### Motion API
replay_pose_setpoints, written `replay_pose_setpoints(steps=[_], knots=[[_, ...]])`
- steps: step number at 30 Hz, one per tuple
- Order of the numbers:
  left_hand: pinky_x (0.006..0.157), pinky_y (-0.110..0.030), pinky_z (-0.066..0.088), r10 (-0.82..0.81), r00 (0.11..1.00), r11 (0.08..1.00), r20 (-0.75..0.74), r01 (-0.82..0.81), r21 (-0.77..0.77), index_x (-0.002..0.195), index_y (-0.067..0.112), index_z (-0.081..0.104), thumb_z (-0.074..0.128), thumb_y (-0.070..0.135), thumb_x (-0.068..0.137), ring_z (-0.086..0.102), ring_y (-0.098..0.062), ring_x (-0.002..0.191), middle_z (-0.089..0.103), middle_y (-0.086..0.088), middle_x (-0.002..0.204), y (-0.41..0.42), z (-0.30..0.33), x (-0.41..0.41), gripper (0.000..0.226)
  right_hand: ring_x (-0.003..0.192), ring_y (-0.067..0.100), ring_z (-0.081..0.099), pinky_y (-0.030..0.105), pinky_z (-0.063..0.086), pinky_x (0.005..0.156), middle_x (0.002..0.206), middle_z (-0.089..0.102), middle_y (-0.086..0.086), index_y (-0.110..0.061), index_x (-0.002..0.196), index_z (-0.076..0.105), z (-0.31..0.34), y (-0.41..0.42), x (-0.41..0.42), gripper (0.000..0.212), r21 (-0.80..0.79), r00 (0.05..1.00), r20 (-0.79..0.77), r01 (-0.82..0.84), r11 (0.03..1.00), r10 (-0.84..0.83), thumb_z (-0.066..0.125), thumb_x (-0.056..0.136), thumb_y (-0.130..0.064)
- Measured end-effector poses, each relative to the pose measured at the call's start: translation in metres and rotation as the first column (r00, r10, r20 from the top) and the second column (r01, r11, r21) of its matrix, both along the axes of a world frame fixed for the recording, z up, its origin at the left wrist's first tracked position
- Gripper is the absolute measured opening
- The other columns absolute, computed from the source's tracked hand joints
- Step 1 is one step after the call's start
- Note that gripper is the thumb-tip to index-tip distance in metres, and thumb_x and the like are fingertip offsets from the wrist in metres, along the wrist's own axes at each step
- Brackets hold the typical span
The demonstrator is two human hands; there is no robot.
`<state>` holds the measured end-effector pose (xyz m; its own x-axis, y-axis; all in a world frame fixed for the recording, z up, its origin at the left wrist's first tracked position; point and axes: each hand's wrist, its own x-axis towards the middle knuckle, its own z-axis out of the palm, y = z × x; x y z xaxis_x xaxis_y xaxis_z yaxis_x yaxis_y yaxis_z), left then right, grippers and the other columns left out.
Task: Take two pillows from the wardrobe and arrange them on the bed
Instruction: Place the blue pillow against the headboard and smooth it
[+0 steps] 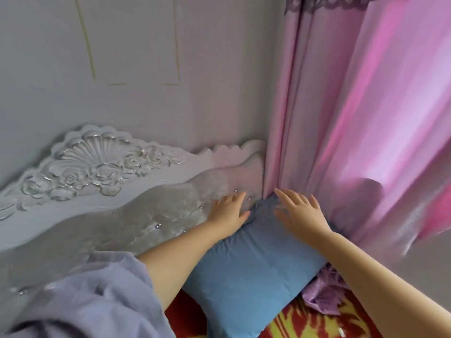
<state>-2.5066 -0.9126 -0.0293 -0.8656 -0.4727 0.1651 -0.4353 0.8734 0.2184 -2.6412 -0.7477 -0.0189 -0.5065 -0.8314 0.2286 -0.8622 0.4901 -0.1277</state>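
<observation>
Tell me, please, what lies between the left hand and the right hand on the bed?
In the head view, the upper corner of the blue pillow lies between the left hand and the right hand; both rest on it, fingers straight.

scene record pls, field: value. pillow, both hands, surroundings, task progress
pillow: one blue fabric pillow, leaning against the headboard in the bed's corner
left hand: left hand open, fingers spread at the pillow's upper left edge, against the headboard
right hand: right hand open, fingers spread on the pillow's top
headboard: carved silver-white headboard
curtain: pink curtain right of the pillow
bed cover: red-and-yellow patterned cover
progress: only one pillow visible
</observation>
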Motion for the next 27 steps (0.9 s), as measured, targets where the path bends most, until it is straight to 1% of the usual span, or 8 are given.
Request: replay_pose_setpoints(steps=[3,5,8,11,15,19,24,27], knots=[[0.104,-0.042,0.037,-0.059,0.998,0.997,0.031,0.057,0.057,0.147,0.021,0.023,0.046,0.042,0.093,0.047,-0.033,0.125,0.047,-0.012,0.14,0.061,-0.018,-0.036,0.062,0.142,0.018,0.024,0.049,0.011,0.118,0.156,0.025,-0.006,-0.031,0.15,0.015,-0.005,0.063,-0.028,0.06,0.045,0.999,-0.006,0.053,0.998,-0.052,0.038,0.096,-0.046],[0.102,-0.041,0.036,-0.051,0.999,0.996,0.012,0.05,0.07,0.148,0.022,0.022,0.044,0.043,0.094,0.048,-0.032,0.124,0.047,-0.012,0.139,0.091,-0.025,-0.051,0.062,0.143,0.018,0.023,0.05,0.011,0.118,0.156,0.025,-0.006,-0.031,0.15,0.015,-0.004,0.093,-0.047,0.059,0.071,0.999,-0.003,0.054,0.996,-0.054,0.037,0.097,-0.046],[0.102,-0.042,0.038,0.033,0.998,0.993,-0.055,-0.026,0.119,0.147,0.02,0.023,0.045,0.042,0.094,0.048,-0.033,0.124,0.048,-0.013,0.139,0.12,-0.029,-0.054,0.062,0.143,0.019,0.022,0.05,0.01,0.119,0.156,0.024,-0.005,-0.032,0.149,0.014,-0.003,0.116,-0.064,0.059,0.119,1.0,-0.004,-0.001,0.993,0.002,0.035,0.097,-0.046],[0.102,-0.042,0.04,0.139,0.989,0.98,-0.049,-0.13,0.151,0.147,0.02,0.024,0.046,0.041,0.093,0.048,-0.034,0.124,0.049,-0.012,0.139,0.134,-0.031,-0.04,0.062,0.144,0.019,0.02,0.051,0.008,0.119,0.157,0.021,-0.005,-0.031,0.15,0.01,0.001,0.119,-0.062,0.06,0.164,0.995,-0.002,-0.096,0.982,0.098,0.035,0.097,-0.046],[0.099,-0.041,0.04,0.236,0.971,0.966,-0.041,-0.23,0.116,0.146,0.021,0.025,0.046,0.041,0.093,0.05,-0.034,0.122,0.05,-0.013,0.138,0.13,-0.022,-0.015,0.06,0.143,0.018,0.021,0.05,0.009,0.119,0.156,0.024,-0.005,-0.031,0.15,0.012,0.01,0.109,-0.05,0.059,0.109,0.976,-0.035,-0.211,0.971,0.216,0.036,0.098,-0.045],[0.104,-0.041,0.038,0.275,0.96,0.96,-0.056,-0.271,0.067,0.146,0.021,0.025,0.045,0.041,0.094,0.047,-0.031,0.125,0.05,-0.011,0.138,0.115,-0.014,0.022,0.059,0.142,0.019,0.026,0.048,0.013,0.119,0.154,0.028,-0.005,-0.028,0.149,0.018,0.004,0.088,-0.026,0.057,0.047,0.967,-0.009,-0.254,0.966,0.255,0.038,0.097,-0.041],[0.104,-0.042,0.036,0.296,0.955,0.955,-0.007,-0.295,0.033,0.144,0.022,0.028,0.044,0.042,0.094,0.047,-0.03,0.125,0.052,-0.009,0.136,0.082,-0.034,0.101,0.057,0.142,0.019,0.025,0.049,0.012,0.119,0.154,0.027,-0.004,-0.027,0.149,0.015,-0.027,0.044,0.046,0.058,0.114,0.958,0.067,-0.286,0.951,0.28,0.037,0.097,-0.04],[0.101,-0.041,0.038,0.289,0.957,0.955,0.015,-0.289,0.058,0.142,0.021,0.031,0.045,0.043,0.094,0.047,-0.03,0.125,0.05,-0.009,0.139,0.049,-0.046,0.151,0.055,0.141,0.021,0.025,0.052,0.009,0.118,0.153,0.028,-0.003,-0.03,0.149,0.014,-0.04,0.013,0.097,0.058,0.093,0.955,0.096,-0.29,0.952,0.281,0.037,0.097,-0.039]])
